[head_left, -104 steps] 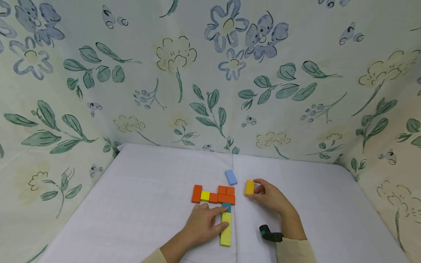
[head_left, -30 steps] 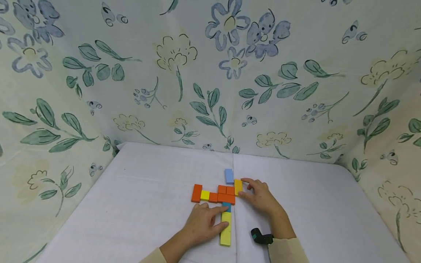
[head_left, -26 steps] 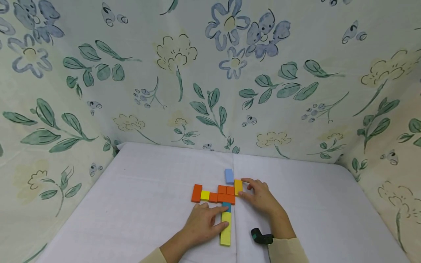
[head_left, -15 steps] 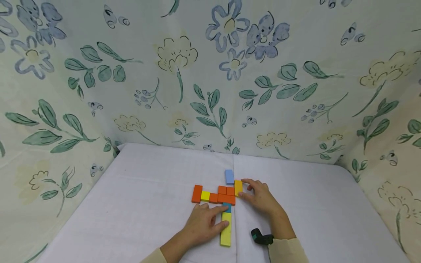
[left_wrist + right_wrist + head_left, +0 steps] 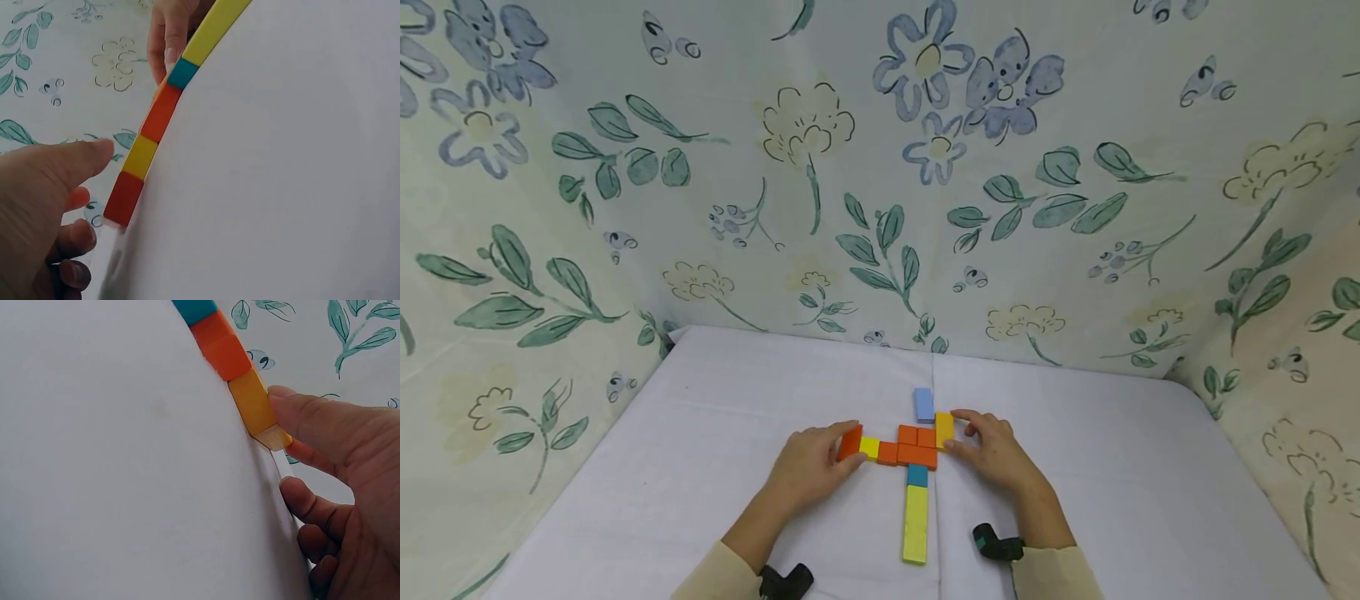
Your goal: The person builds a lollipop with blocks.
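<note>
Flat wooden blocks form a joined shape on the white cloth. My left hand [image 5: 808, 468] reaches around the upright red-orange block [image 5: 124, 199] at its left end. In the left wrist view that thumb hovers above the block, a gap showing between them. With thumb and index finger my right hand [image 5: 1000, 454] pinches the golden-yellow block [image 5: 944, 431] at the right end. Between these lie a small yellow block [image 5: 869, 448], several orange blocks [image 5: 917, 455] and a small teal block [image 5: 917, 475]. A long pale-yellow block [image 5: 915, 525] extends below.
A light-blue block [image 5: 923, 405] lies just beyond the orange blocks, close to the golden-yellow one. Black wrist cameras [image 5: 996, 543] are strapped to both wrists. Floral cloth [image 5: 775, 208] hangs around the back and sides of the white table [image 5: 715, 392].
The right hand brought the golden-yellow block left against the orange ones; the light-blue block now stands straighter. My left hand left the teal and pale-yellow blocks and moved left to the red-orange block.
</note>
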`<state>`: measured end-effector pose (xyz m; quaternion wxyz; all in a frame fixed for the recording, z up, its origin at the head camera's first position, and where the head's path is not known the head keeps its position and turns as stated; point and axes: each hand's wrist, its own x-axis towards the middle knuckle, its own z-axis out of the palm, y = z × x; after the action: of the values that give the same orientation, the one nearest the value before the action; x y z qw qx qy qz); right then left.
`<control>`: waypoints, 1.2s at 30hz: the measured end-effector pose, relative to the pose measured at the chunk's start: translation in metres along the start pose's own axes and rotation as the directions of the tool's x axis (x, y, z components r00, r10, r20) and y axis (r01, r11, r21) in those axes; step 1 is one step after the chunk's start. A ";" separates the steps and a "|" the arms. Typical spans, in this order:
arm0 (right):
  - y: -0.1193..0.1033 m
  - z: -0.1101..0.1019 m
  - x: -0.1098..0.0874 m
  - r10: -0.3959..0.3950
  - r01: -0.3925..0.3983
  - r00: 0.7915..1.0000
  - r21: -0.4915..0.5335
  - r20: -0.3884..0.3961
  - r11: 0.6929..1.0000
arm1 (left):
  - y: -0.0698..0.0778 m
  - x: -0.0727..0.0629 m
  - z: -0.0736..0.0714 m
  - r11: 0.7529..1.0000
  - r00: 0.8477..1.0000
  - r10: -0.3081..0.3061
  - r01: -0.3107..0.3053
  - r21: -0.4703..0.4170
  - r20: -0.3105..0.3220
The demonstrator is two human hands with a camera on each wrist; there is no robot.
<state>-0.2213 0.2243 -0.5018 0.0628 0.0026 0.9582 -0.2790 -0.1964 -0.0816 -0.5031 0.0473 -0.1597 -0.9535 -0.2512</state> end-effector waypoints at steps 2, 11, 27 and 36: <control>0.000 0.000 0.000 0.007 -0.008 1.000 0.004 0.002 1.000 | -0.007 0.001 0.000 0.999 1.000 -0.018 0.017 0.040 0.022; 0.002 0.001 0.001 0.014 -0.014 1.000 0.006 0.006 1.000 | -0.014 0.004 0.002 0.997 0.991 -0.070 0.068 0.024 0.115; 0.002 0.001 0.001 0.002 -0.002 1.000 0.002 0.005 1.000 | -0.018 0.004 -0.024 0.962 0.965 -0.139 0.184 -0.200 0.221; 0.001 -0.002 0.000 0.018 -0.018 1.000 0.014 0.014 1.000 | 0.020 -0.002 -0.023 0.973 0.929 0.034 0.053 -0.224 0.369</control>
<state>-0.2217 0.2261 -0.5010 0.0720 0.0098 0.9558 -0.2850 -0.1880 -0.0766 -0.4745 -0.1536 -0.2041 -0.9104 -0.3253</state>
